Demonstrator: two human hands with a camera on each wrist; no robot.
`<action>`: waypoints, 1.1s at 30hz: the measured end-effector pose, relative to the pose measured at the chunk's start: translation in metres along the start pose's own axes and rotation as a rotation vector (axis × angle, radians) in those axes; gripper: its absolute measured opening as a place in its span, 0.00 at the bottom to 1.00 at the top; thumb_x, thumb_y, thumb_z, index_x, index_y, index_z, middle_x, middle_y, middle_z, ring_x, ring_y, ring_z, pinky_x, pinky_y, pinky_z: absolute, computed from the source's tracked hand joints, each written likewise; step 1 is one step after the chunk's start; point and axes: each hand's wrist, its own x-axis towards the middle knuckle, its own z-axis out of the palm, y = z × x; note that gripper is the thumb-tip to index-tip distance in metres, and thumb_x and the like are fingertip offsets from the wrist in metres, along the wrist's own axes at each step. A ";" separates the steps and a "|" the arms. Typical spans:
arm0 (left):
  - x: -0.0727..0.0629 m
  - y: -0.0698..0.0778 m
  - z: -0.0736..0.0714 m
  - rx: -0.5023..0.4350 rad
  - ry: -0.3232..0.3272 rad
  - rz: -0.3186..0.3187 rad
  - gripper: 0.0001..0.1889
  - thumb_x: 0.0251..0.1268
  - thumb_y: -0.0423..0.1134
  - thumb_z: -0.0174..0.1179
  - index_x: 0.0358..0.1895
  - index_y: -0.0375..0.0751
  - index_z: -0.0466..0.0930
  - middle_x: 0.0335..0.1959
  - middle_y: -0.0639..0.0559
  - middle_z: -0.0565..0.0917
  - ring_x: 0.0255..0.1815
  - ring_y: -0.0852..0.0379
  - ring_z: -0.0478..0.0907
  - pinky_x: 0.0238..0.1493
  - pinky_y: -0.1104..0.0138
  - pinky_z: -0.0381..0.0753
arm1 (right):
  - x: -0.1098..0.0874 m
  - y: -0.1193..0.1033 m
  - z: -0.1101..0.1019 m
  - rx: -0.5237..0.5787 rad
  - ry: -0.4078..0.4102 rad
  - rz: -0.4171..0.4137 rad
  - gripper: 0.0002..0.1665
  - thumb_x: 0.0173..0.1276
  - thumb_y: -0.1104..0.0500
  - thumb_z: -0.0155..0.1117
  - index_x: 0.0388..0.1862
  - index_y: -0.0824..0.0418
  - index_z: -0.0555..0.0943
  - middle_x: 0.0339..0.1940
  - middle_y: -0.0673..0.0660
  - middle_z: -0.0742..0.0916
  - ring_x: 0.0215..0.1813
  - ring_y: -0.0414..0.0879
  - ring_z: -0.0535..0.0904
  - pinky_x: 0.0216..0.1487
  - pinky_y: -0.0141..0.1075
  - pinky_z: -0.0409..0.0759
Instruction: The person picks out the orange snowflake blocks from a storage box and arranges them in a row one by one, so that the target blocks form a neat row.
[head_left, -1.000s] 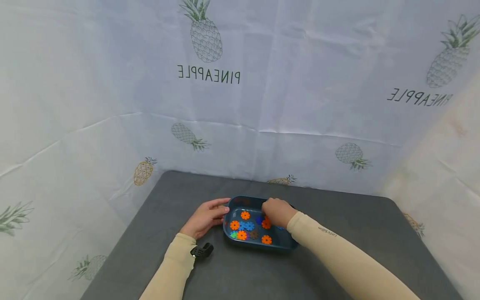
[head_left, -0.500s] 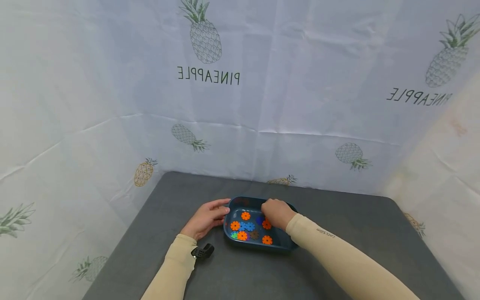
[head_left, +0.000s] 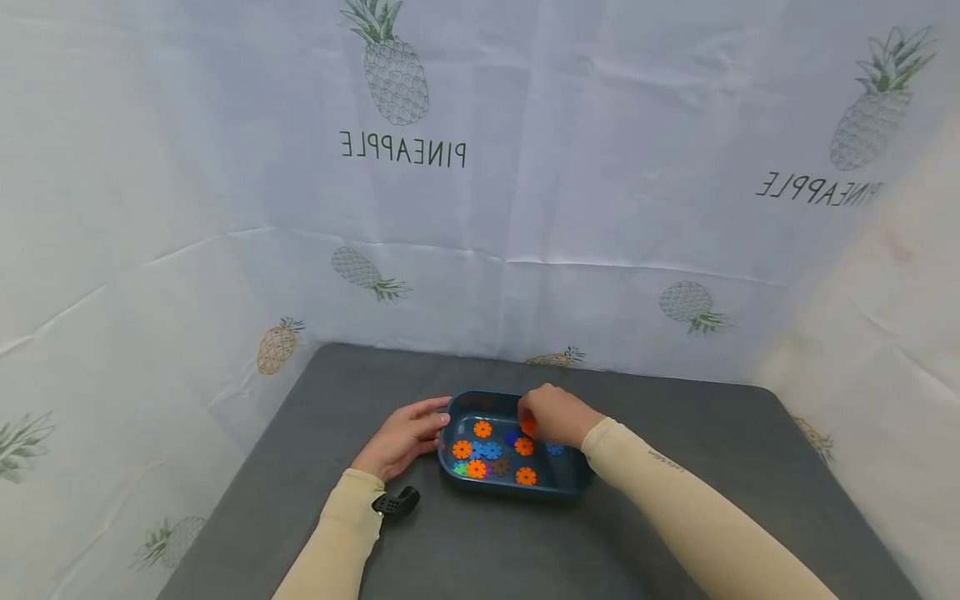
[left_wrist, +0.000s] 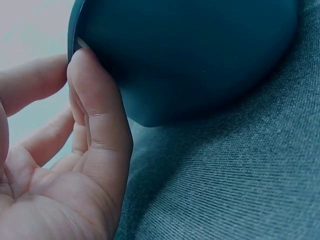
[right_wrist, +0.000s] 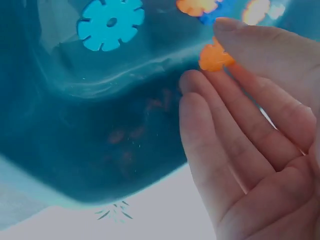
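Observation:
A dark blue tray (head_left: 510,493) with rounded corners sits on the grey table, holding several flat, notched plastic snowflake discs. My left hand (head_left: 405,437) is at the tray's left end, its relaxed fingers touching the rim; the left wrist view has a fingertip (left_wrist: 92,80) right at the edge. Over the tray's far right part, my right hand (head_left: 558,417) pinches an orange snowflake disc (right_wrist: 215,56) between thumb and fingers. A light blue snowflake disc (right_wrist: 111,22) lies on the tray floor beside that hand. Other orange discs (head_left: 526,476) lie nearer the front.
A brown disc (head_left: 499,467) and a green one (head_left: 460,469) are among the pieces in the tray. A black watch-like band (head_left: 397,502) is at the left wrist. White pineapple-print curtain (head_left: 495,208) hangs behind the grey table (head_left: 675,458).
My right hand has risen slightly, with an orange disc now showing at its fingertips and a light blue disc visible below it. The left hand stays at the tray; the head view has shifted slightly.

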 end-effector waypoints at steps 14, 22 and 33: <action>-0.001 -0.009 -0.006 -0.022 -0.038 -0.017 0.37 0.80 0.48 0.65 0.85 0.45 0.63 0.75 0.37 0.79 0.61 0.51 0.86 0.60 0.62 0.88 | -0.033 0.030 -0.010 0.340 0.108 0.046 0.20 0.71 0.64 0.76 0.61 0.61 0.89 0.54 0.53 0.91 0.50 0.45 0.88 0.55 0.43 0.90; -0.005 -0.010 -0.014 -0.008 -0.014 -0.035 0.38 0.79 0.48 0.66 0.85 0.45 0.63 0.76 0.38 0.78 0.60 0.52 0.86 0.59 0.63 0.88 | -0.052 0.045 0.003 0.466 0.199 0.072 0.18 0.74 0.61 0.75 0.61 0.54 0.89 0.54 0.50 0.90 0.50 0.43 0.85 0.53 0.41 0.89; 0.001 -0.004 -0.007 -0.026 -0.019 -0.029 0.36 0.80 0.48 0.66 0.85 0.46 0.64 0.75 0.42 0.79 0.59 0.52 0.86 0.60 0.62 0.88 | -0.100 0.085 0.008 0.611 0.381 0.186 0.23 0.75 0.57 0.75 0.67 0.56 0.87 0.64 0.59 0.89 0.59 0.51 0.88 0.60 0.46 0.89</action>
